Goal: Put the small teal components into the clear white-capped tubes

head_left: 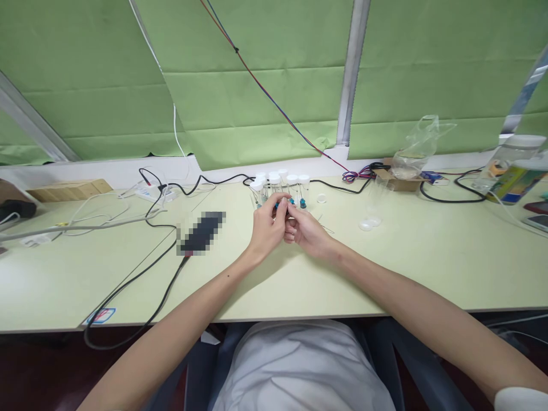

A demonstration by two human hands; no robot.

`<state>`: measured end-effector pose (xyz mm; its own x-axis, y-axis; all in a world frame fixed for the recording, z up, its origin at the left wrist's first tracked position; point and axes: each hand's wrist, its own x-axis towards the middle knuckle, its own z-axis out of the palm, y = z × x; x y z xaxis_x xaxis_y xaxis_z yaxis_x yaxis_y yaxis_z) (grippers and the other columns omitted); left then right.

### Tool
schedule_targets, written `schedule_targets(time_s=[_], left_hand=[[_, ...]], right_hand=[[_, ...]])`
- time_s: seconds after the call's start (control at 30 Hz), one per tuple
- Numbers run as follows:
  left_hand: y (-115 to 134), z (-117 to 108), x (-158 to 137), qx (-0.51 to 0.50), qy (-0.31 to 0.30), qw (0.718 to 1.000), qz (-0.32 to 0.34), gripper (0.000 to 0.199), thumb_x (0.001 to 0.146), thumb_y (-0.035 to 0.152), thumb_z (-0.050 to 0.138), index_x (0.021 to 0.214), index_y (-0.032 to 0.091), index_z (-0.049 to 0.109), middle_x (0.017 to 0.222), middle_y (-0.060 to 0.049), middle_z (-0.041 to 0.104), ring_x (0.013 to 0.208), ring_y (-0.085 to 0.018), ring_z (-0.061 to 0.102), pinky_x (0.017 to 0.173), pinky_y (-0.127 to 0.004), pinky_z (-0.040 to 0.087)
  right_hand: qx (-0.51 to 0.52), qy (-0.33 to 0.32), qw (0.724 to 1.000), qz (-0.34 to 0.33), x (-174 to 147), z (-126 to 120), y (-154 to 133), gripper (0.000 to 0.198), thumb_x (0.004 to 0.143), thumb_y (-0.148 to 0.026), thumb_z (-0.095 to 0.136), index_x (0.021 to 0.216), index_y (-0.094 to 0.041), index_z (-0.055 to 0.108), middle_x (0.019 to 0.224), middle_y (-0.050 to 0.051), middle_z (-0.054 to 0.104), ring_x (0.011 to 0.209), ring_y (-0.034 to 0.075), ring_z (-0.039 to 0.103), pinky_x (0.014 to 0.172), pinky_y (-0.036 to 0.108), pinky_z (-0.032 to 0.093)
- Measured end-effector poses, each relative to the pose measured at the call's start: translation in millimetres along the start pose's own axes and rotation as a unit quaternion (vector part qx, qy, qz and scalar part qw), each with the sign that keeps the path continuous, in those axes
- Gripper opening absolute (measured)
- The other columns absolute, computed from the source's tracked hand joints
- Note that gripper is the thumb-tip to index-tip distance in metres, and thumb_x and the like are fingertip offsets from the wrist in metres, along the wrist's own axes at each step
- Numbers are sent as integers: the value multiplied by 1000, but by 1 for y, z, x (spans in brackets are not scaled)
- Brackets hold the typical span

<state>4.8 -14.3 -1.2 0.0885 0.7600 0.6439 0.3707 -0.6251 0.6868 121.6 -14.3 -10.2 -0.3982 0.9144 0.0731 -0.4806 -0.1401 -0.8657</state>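
My left hand (269, 225) and my right hand (311, 233) meet above the middle of the table, fingertips pinched together. Between them is a small dark item, mostly covered by the fingers; what it is I cannot make out. Right behind the hands stands a cluster of clear vials with white caps (274, 178). Small blue pieces (303, 203) show in or beside the vials, partly hidden by my fingers. A loose white cap (321, 198) lies to the right of the cluster, and thin wire-like pieces (327, 226) rest near my right hand.
A pixelated dark object (201, 233) with a black cable (169, 285) lies to the left. Clear plastic pieces (370, 222) sit to the right, before a cardboard box (400, 181) with a plastic bag (422, 145). A large clear jar (516, 162) stands far right.
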Motion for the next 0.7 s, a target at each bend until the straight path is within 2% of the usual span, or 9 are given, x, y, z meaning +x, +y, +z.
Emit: schedule_targets(time_s=[0.23,0.5,0.7], left_hand=[[-1,1,1,8,5,1000,5,24,98,38,49,104,22,66,89,-3,71,69,-14,63,66,-26,50],[-1,-1,1,-9,9,1000,7,25,99,40,47,105,23,64,92,-4,73,82,-18,69,76,-29,55],[-1,0,0,0,3,1000,7,26,100,39,47,106,23,66,85,-3,70,71,-16,66,74,-29,54]], right_hand=[[-11,-3,1000,8,1,-2,3,56,76,-70,69,66,-20,46,43,-7,41,42,8,37,47,25,29],[28,-22,999,-9,0,-2,0,45,75,-51,80,75,-22,46,47,-10,41,43,8,34,48,24,27],[13,-12,1000,-2,1,-2,1,52,73,-62,77,68,-21,45,44,-10,36,43,8,35,48,24,28]])
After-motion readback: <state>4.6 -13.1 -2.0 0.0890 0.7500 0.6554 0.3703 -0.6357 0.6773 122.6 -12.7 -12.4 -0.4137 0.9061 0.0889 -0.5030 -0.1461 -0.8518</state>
